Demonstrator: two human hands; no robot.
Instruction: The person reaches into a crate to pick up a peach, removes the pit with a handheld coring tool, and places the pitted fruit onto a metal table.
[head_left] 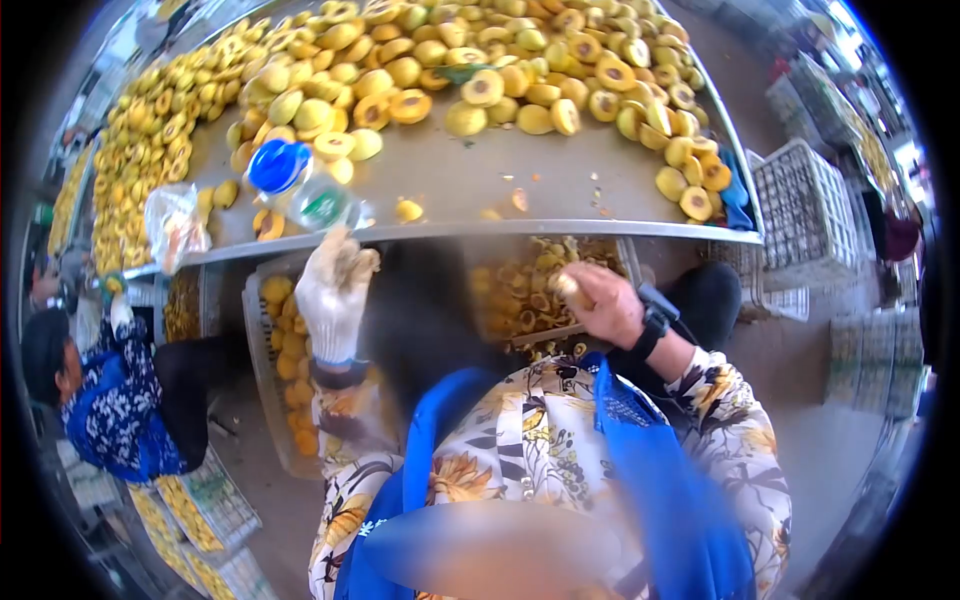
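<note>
My left hand, in a white knit glove stained at the fingertips, is closed just in front of the metal table's edge, its fingers curled. A clear plastic bottle with a blue lid lies on the table right above it. My right hand, bare and with a black band at the wrist, is closed over a crate of cut fruit pieces; a small pale thing shows at its fingertips, and I cannot tell what it is. Halved yellow peaches with brown centres are heaped across the table.
A white crate of yellow peaches stands on the floor to my left. Farther left sits another person in a blue apron. White plastic crates are stacked to the right. A clear plastic bag lies near the table's left front edge.
</note>
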